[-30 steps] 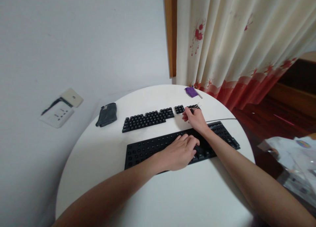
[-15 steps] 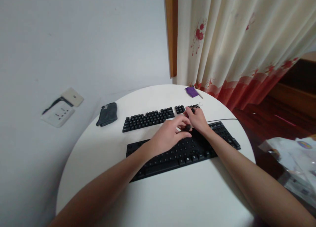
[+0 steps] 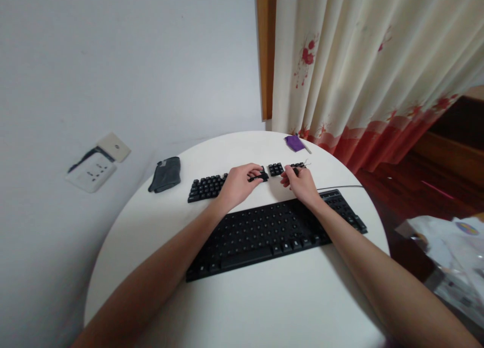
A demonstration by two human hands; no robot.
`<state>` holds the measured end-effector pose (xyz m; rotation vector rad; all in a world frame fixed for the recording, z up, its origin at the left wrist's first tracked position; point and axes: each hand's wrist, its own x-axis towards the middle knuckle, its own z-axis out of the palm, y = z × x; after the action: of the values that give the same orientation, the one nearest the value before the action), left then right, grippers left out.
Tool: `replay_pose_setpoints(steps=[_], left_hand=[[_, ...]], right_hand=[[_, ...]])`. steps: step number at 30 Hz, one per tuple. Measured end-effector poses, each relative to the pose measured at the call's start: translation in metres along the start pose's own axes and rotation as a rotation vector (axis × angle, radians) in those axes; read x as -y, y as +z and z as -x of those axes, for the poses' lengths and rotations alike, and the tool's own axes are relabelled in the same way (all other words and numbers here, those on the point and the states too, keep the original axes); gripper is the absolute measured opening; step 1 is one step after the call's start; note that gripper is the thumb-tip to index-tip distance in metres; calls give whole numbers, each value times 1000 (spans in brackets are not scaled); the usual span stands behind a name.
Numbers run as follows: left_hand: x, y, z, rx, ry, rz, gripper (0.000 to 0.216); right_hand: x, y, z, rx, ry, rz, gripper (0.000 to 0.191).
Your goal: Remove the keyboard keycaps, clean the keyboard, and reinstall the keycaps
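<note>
A black keyboard [image 3: 260, 232] lies across the table, most of its middle stripped to bare key stems, with the bottom row and the right-hand keys still on. Behind it, loose black keycaps [image 3: 206, 187] stand in rows, and a smaller block of keycaps [image 3: 276, 169] sits to their right. My left hand [image 3: 242, 184] reaches to the right end of the long rows, its thumb and fingers closed around a black keycap there. My right hand [image 3: 300, 181] hovers above the back of the keyboard, gripping the dark handle of a wire keycap puller [image 3: 296, 171] whose thin wires point away to the right.
A dark grey pouch [image 3: 166, 175] lies at the table's left edge. A purple cloth [image 3: 294, 142] with a pale stick is at the back edge. The keyboard cable [image 3: 340, 187] runs off to the right. Wall [image 3: 170, 60] and curtain [image 3: 340, 85] stand behind the round white table [image 3: 272, 302].
My left hand has moved left and away from me, from beside my right hand to the keycap rows, carrying a small dark piece. My right hand has stayed nearly in place with the puller.
</note>
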<state>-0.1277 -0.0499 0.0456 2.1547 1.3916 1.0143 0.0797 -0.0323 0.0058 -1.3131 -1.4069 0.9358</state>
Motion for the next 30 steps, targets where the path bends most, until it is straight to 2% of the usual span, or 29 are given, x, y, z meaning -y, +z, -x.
replay_pose_setpoints(steps=[5,8,11,14,21,30], left_hand=[[-10,7,-13,112,155,-234,12],[-8,17,-15,168,209,-355,11],[-2,27,-9,155,214,-446,14],[5,31,-1,164,186,-475,15],[19,30,1,157,170,-471,12],[26,27,3,62,144,-464,11]], right_hand=[[1,-2,0,-18,-7,2,42],[0,-8,-3,-104,11,23,43],[-2,-14,-8,-190,45,35,43],[-2,-16,-10,-217,52,41,43],[-1,-11,-9,-183,33,7,42],[0,-11,-8,-166,16,-2,42]])
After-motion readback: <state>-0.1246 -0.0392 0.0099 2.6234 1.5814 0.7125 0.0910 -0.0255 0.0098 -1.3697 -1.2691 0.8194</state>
